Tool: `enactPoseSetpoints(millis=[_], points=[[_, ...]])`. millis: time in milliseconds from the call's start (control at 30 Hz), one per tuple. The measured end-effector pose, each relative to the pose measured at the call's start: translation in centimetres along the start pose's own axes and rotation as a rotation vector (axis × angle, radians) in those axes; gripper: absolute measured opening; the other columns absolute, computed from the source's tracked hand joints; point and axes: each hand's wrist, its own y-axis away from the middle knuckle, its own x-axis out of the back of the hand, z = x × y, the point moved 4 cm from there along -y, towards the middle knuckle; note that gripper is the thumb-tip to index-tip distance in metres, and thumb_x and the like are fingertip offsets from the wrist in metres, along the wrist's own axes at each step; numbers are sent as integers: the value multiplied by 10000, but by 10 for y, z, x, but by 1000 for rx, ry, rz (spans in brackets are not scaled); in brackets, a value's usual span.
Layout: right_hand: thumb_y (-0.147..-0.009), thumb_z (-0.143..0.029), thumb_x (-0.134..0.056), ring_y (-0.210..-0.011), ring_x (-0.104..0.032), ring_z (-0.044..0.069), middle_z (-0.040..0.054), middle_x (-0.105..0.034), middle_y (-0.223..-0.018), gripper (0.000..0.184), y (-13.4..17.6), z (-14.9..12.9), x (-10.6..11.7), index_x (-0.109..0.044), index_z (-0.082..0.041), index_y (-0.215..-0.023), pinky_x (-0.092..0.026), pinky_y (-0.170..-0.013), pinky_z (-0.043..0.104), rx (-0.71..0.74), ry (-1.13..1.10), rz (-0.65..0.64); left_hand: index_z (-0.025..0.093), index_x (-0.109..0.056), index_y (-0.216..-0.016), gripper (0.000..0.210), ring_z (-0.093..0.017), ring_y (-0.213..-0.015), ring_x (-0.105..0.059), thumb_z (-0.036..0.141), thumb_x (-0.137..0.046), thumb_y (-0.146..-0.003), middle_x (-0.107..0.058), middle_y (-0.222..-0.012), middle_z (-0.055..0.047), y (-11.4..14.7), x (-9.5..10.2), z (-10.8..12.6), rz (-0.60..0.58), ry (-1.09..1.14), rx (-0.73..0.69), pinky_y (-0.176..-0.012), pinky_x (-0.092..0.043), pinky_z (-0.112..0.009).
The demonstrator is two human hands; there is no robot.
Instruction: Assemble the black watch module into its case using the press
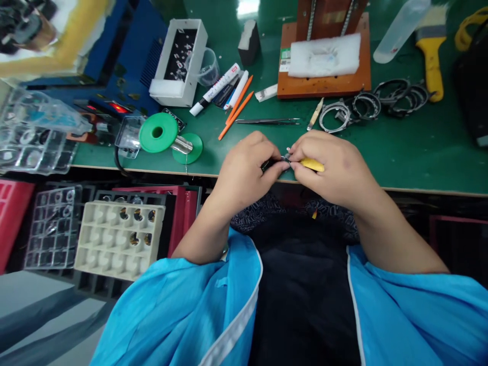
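Close together at the bench's front edge, both hands are at work. My left hand [249, 165] is closed, fingertips pinching a small black part [268, 163] mostly hidden by the fingers. My right hand [331, 162] is closed round a tool with a yellow handle [312, 164]; its working end is hidden between the fingertips. A tiny pale piece with a reddish spot [288, 149] shows by the right fingertips. Beyond the hands lie metal tweezers [267, 121], a small blade-like tool [315, 114] and metal rings [335, 116].
Left of the hands stands a green solder spool [158, 132]. Orange sticks [237, 114], a marker [215, 89] and a white parts box [178, 61] lie behind. An orange-brown stand [324, 87] is at the back. Below left, a cream tray [120, 239] holds small parts.
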Motion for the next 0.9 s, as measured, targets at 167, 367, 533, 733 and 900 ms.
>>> enactPoseSetpoints(millis=[167,367,533,733,900], points=[[-956,-159,-669,-1086,-760,290,61,-799,-1088,106,1,-1,0,-679,-240,-889,-542,-915,407,0,-9,-3,218,-740,-1105,208,-266,-1025,-706,386,-854,-1060,-760,-1098,-94,17,-4,2,79,-82,-127,-872,-566,-441],[-958,-164,-665,-1100,-774,302,58,-810,-1089,119,3,-2,1,-716,-254,-898,-577,-945,430,-2,-21,11,230,-753,-1085,185,-236,-1042,-747,405,-810,-1104,-829,-1132,-68,22,-7,-4,136,-69,-167,-930,-555,-423],[-957,-191,-682,-1082,-785,293,48,-822,-1082,107,5,-3,3,-735,-259,-894,-597,-954,430,31,-62,1,240,-769,-1079,313,-238,-1070,-774,551,-797,-1103,-854,-1150,-69,25,-10,-11,155,-75,-155,-954,-561,-428],[-930,-171,-676,-1062,-792,287,49,-828,-1060,117,6,-3,2,-747,-255,-889,-597,-941,419,39,-59,-13,240,-792,-1072,359,-239,-1076,-777,597,-775,-1100,-864,-1160,-78,27,-10,-13,150,-57,-152,-967,-562,-434],[-941,-179,-671,-1054,-799,282,49,-828,-1051,113,6,-4,1,-744,-250,-891,-598,-922,412,68,-65,-2,232,-804,-1066,379,-231,-1065,-782,607,-764,-1105,-867,-1149,-80,27,-10,-14,166,-45,-184,-950,-566,-422]])
